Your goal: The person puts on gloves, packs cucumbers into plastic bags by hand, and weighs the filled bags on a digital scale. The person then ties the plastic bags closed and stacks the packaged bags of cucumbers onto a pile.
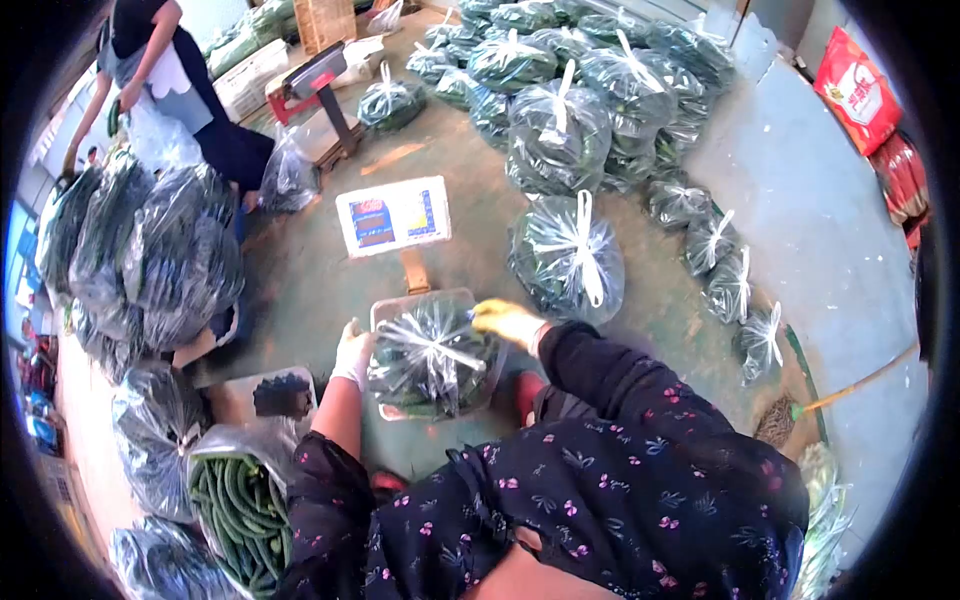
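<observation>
A tied clear plastic bag of dark green vegetables (pixel 432 362) sits on the tray of a floor scale (pixel 492 408) in front of me. My left hand (pixel 352 352), in a white glove, is at the bag's left side with its fingers loosely extended upward. At the bag's upper right, my right hand (pixel 508 322) wears a yellow glove, its fingers closed together. A small blue bit shows at those fingertips, too small to name. Behind the bag stands the scale's white display panel (pixel 394 217) on a short post.
Many tied bags (pixel 560 130) are heaped at the back right, with smaller ones (pixel 710 240) in a row. An open bag of cucumbers (pixel 240 510) stands lower left, near stacked full bags (pixel 150 250). Another person (pixel 160 70) works at the upper left beside another scale (pixel 312 75).
</observation>
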Demonstrator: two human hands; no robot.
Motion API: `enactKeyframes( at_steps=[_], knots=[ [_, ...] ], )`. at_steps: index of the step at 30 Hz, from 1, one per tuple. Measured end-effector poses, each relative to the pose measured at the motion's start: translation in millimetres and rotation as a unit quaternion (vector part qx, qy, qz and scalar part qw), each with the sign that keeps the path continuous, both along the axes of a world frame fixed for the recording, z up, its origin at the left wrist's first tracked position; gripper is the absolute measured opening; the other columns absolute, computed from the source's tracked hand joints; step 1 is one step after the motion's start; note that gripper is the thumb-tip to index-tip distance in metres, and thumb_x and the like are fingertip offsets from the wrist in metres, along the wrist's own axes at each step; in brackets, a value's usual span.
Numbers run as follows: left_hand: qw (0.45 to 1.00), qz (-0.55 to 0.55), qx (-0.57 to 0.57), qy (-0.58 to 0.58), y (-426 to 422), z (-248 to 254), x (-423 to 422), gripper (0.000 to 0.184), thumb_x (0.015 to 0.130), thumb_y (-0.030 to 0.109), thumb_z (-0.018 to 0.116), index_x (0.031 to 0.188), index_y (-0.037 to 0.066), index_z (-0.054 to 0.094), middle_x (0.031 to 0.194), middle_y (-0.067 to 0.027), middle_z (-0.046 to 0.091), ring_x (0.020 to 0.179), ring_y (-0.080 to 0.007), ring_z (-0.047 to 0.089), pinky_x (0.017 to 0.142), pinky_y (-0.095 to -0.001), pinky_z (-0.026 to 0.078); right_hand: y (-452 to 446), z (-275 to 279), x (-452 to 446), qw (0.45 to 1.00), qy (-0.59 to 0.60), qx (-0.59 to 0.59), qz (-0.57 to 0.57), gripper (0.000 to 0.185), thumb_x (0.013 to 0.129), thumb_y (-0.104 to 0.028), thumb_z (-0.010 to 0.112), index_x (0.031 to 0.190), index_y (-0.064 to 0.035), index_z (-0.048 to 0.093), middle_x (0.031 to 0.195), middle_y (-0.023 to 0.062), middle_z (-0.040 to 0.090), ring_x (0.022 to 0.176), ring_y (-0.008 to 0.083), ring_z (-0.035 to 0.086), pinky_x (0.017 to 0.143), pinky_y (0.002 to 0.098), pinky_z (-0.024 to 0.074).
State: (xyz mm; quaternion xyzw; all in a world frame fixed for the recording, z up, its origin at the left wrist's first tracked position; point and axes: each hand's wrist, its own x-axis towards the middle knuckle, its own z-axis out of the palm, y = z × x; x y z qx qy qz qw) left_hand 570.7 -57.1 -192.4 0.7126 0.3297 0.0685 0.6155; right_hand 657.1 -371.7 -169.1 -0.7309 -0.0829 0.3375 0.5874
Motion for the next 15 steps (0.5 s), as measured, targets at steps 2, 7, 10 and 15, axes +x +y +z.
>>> enactKeyframes(
  at_steps=[2,7,10,15],
  knots=[
    [0.999,0.012,0.020,-0.024,7.4,6.2,-9.2,0.047,0.077,0.011,0.062,0.120,0.004,0.047,0.079,-0.0006,0.054,0.063,-0.0093,0.049,0.052,-0.0246,0.041,-11.4,10.9,4.2,0.994,-0.086,-0.062,-0.017,0.040,0.080,-0.025,0.065,0.113,-0.0036,0.059,0.106,0.0086,0.063,0.099,0.0178,0.057,0.089,0.0279,0.0424],
    [0.995,0.027,-0.050,-0.086,4.9,63.0,-60.8,0.055,0.079,0.015,0.061,0.129,0.003,0.042,0.105,-0.0033,0.055,0.087,-0.0117,0.052,0.074,-0.0246,0.043,-47.7,63.3,-0.6,0.989,-0.143,-0.036,-0.003,0.037,0.081,-0.028,0.064,0.108,-0.0036,0.062,0.105,0.0087,0.064,0.100,0.0174,0.057,0.089,0.0273,0.0420],
    [0.985,0.064,-0.099,-0.129,-12.5,84.7,-94.1,0.044,0.081,0.015,0.058,0.123,0.006,0.045,0.093,-0.0008,0.053,0.076,-0.0088,0.050,0.065,-0.0222,0.041,-58.7,93.8,-22.1,0.991,-0.130,-0.015,0.002,0.031,0.082,-0.022,0.062,0.106,-0.0028,0.063,0.101,0.0057,0.064,0.096,0.0121,0.056,0.086,0.0240,0.0417],
    [0.974,0.006,-0.219,-0.055,-12.4,-1.3,-143.1,0.029,0.081,0.016,0.056,0.107,0.004,0.050,0.084,0.0002,0.052,0.067,-0.0075,0.050,0.055,-0.0216,0.041,-75.3,97.5,-52.7,0.971,-0.192,-0.087,0.113,0.031,0.082,-0.024,0.061,0.106,-0.0046,0.063,0.103,0.0083,0.065,0.098,0.0159,0.058,0.087,0.0266,0.0425]
  ],
)
